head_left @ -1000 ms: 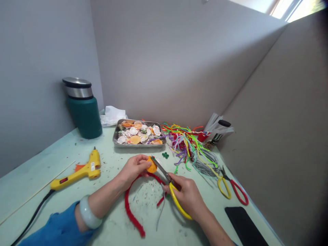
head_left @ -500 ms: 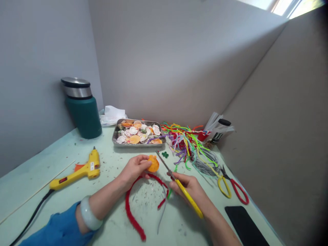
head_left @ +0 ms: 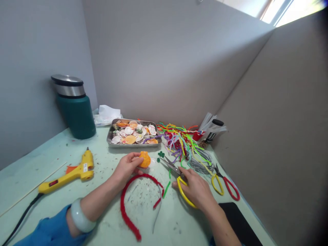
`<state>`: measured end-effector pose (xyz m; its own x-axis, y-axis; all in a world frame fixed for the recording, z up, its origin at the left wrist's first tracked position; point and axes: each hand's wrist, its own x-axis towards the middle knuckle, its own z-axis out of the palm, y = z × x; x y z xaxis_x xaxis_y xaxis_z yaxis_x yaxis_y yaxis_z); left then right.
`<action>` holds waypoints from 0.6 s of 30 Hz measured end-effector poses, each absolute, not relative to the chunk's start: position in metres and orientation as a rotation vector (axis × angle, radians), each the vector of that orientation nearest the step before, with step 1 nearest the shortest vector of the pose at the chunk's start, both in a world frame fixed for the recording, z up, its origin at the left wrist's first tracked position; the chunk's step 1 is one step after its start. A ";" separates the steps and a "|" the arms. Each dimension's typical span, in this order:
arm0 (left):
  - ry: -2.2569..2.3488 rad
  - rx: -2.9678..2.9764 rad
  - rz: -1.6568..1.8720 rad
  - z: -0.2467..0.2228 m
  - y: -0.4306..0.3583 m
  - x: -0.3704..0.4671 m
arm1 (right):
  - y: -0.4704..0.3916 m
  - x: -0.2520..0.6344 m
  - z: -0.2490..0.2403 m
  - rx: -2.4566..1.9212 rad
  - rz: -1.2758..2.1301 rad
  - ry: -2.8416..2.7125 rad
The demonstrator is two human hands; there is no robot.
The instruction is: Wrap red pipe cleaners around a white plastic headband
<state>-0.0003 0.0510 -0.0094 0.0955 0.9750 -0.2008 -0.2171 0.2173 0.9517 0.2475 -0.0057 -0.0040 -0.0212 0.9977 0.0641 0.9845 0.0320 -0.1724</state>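
My left hand (head_left: 128, 166) pinches an orange scallop shell (head_left: 145, 160) between thumb and fingers, above the top of a red fuzzy headband (head_left: 124, 208). In my right hand (head_left: 196, 188) is a pair of scissors (head_left: 171, 166) with yellow handles, its blades parted and pointing up and left. Close to the blade tips lie a dark green curled flower shape (head_left: 161, 154) and a small dark green ball (head_left: 158, 160). Green pipe cleaner pieces (head_left: 166, 189) rest between the headband and my right hand. A thin grey strand (head_left: 156, 215) crosses the headband's right end.
Behind my hands stand a metal tray (head_left: 133, 145) of shells and a heap of coloured pipe cleaners (head_left: 183, 140). A yellow glue gun (head_left: 66, 177) and green bottle (head_left: 76, 116) are left. More scissors (head_left: 231, 188), a black phone-like slab (head_left: 239, 222) and a jar (head_left: 211, 134) are right.
The scissors have turned and their blades have parted. A small dark green ball now shows beside the flower shape. My left hand still holds the shell; the whole view has shifted slightly.
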 end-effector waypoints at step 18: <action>1.042 0.958 1.118 -0.013 0.049 -0.003 | 0.021 0.193 0.011 -1.942 -0.015 -2.166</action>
